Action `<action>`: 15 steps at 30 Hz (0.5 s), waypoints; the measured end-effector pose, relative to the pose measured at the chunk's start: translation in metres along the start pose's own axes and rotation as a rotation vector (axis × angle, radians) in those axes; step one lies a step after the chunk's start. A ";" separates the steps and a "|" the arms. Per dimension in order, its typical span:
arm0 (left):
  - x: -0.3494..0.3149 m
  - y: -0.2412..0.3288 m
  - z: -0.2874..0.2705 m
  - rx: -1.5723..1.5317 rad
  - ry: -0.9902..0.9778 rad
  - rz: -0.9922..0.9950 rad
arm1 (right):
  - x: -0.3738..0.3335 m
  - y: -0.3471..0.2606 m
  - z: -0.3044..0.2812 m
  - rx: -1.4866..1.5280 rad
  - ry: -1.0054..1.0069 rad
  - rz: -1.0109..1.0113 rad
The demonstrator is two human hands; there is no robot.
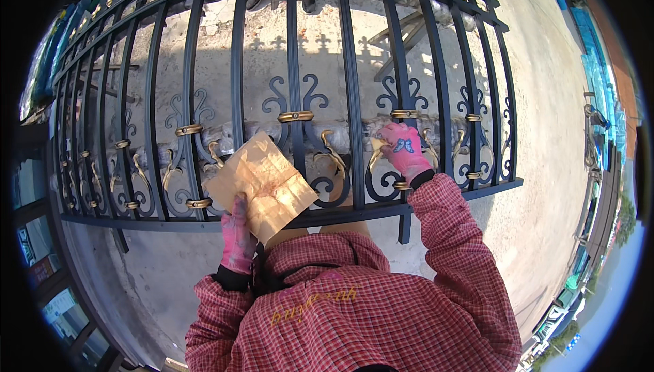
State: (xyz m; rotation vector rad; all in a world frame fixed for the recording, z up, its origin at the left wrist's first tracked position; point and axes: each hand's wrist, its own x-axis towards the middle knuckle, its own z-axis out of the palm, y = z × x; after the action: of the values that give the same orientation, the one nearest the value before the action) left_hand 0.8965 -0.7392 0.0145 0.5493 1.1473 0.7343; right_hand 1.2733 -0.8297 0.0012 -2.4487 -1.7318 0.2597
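In the head view, the left hand (238, 236), in a pink glove, pinches a creased brown card (262, 184) at its near edge, with the thumb on the upper face; the fingers underneath are hidden. The card is tilted above the near side of a dark metal railing panel (293, 31), left of the wearer's midline, with a gold-coloured stain across its middle. It should handle as light and thin, stiff enough to stand out from one edge yet liable to buckle along its creases. Grip it at a plain margin or corner; the stained centre may be slippery if wet, which cannot be confirmed here. The right hand (405, 148), also gloved, is closed, its fingertips drawn together on a small pale yellow pad (377, 144) beside a gold-tipped scroll (373, 164), just below a gold collar (403, 114). Most of the pad is covered, so its exact kind cannot be told; it is probably soft, compressible and best held by its back. The panel lies across a plastic-wrapped support (334, 130). Treat it as heavy and rigid: take hold of plain upright bars or the bottom rail (170, 224), since the thin scrolls and gold finish are likely easier to mar.
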 end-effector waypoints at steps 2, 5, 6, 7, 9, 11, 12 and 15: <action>0.004 -0.002 0.006 -0.011 0.006 0.000 | 0.005 0.007 0.003 -0.122 -0.107 -0.087; 0.000 0.006 0.022 -0.038 0.015 -0.043 | 0.016 0.009 -0.011 -0.027 -0.011 -0.080; -0.003 0.010 0.028 -0.035 0.013 -0.052 | 0.019 0.007 -0.013 0.018 0.029 -0.099; -0.004 0.014 0.034 -0.032 -0.002 -0.065 | 0.017 0.008 -0.011 -0.098 -0.036 -0.144; -0.006 0.019 0.041 -0.001 -0.027 -0.069 | 0.022 0.021 -0.007 -0.114 -0.026 -0.129; -0.007 0.019 0.043 0.002 -0.032 -0.063 | 0.030 0.018 -0.015 -0.029 0.045 -0.104; -0.006 0.018 0.044 -0.008 -0.041 -0.060 | 0.030 0.017 -0.016 0.022 0.017 -0.132; -0.005 0.020 0.050 0.003 -0.068 -0.035 | 0.021 0.011 -0.026 0.121 -0.003 -0.150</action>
State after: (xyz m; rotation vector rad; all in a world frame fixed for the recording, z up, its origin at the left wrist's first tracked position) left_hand 0.9378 -0.7305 0.0483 0.5520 1.0923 0.6788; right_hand 1.2959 -0.8138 0.0225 -2.2234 -1.8325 0.3415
